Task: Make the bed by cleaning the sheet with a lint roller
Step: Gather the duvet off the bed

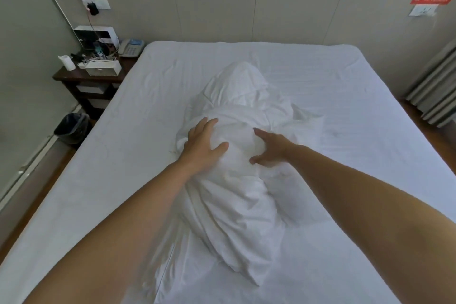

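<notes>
left hand (202,143): bare, no glove, no ring or watch seen | right hand (270,149): bare, no glove, nothing on wrist | left forearm (138,210): bare to frame edge, no sleeve in view | right forearm (365,195): bare, no sleeve in view

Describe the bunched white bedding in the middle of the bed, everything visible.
The bunched white bedding is a long, rumpled heap of soft white fabric, creased all over, lying lengthwise down the middle of the fitted sheet. The left hand and right hand press its sides with fingers spread.
</notes>
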A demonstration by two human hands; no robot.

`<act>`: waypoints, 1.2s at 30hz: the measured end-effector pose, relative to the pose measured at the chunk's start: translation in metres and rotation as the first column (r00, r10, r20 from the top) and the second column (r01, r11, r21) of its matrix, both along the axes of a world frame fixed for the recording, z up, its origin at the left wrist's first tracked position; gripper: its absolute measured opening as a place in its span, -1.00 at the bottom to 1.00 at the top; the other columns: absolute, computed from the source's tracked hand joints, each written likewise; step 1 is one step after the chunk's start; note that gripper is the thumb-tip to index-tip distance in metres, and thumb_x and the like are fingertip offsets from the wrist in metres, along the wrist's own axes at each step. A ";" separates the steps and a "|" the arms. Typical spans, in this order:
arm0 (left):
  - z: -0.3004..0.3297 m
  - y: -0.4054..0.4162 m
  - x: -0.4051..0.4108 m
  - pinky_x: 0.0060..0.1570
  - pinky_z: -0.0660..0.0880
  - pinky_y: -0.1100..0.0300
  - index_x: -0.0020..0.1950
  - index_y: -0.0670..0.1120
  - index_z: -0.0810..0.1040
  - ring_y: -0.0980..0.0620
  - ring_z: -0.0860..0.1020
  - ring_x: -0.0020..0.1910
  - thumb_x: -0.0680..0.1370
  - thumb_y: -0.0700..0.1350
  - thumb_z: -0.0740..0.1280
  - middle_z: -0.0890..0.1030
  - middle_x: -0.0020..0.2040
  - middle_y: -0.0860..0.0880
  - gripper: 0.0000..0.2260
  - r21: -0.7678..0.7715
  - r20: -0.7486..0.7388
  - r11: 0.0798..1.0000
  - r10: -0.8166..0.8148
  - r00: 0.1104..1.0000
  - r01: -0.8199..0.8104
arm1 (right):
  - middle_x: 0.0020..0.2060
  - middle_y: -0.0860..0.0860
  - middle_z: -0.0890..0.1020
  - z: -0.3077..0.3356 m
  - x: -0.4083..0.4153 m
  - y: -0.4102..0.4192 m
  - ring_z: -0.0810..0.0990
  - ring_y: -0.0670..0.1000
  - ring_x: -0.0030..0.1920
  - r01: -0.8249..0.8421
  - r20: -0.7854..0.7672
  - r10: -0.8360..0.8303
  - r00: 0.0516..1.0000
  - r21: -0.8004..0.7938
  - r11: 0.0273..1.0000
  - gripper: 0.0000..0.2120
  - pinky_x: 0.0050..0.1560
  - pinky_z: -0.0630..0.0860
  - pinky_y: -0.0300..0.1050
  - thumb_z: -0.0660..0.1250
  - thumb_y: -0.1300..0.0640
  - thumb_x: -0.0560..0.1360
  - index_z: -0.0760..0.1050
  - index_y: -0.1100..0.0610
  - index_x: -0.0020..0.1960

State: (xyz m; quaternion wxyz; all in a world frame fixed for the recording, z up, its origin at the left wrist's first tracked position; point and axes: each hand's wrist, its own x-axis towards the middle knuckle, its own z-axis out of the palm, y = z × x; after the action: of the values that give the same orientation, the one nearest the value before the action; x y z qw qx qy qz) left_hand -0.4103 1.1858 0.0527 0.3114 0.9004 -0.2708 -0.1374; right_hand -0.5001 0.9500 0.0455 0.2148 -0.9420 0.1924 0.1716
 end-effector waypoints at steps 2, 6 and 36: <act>-0.002 -0.012 0.029 0.53 0.17 -0.18 0.63 0.15 0.10 -0.06 0.02 0.63 0.53 0.24 0.40 0.01 0.68 0.07 -0.23 0.037 0.022 0.999 0.021 1.000 -0.021 | 0.52 0.09 0.33 -0.032 -0.004 0.009 0.30 0.16 0.51 0.011 0.015 -0.012 1.000 0.035 0.999 0.08 0.51 0.25 0.11 0.52 -0.33 0.29 0.01 -0.16 0.62; -0.007 -0.042 0.077 0.52 0.14 -0.22 0.65 0.14 0.01 -0.11 -0.01 0.64 0.39 0.32 0.51 -0.03 0.68 0.04 -0.01 0.165 0.042 0.986 -0.020 0.999 0.013 | 0.46 -0.01 0.41 -0.064 -0.016 0.012 0.40 0.13 0.45 0.130 0.132 -0.146 0.980 0.120 0.984 0.06 0.42 0.38 0.16 0.41 -0.44 0.17 0.06 -0.27 0.56; -0.072 0.021 -0.110 -0.08 0.54 0.18 -0.15 0.03 0.60 0.15 0.60 -0.14 0.54 0.33 0.22 0.66 -0.13 0.16 -0.60 0.161 -0.090 0.895 -0.407 0.909 0.417 | 0.64 0.03 -0.21 0.054 0.031 0.035 -0.20 0.35 0.60 0.166 0.576 -0.219 0.787 0.143 0.976 0.16 0.48 0.01 0.45 0.30 -0.65 0.18 -0.26 -0.39 0.56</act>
State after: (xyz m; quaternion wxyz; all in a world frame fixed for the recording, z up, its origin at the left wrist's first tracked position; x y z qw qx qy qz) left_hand -0.5199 1.2063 -0.0194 0.2015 0.8426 -0.4335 -0.2481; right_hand -0.4688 0.9847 0.1000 0.3200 -0.9141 0.2039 -0.1434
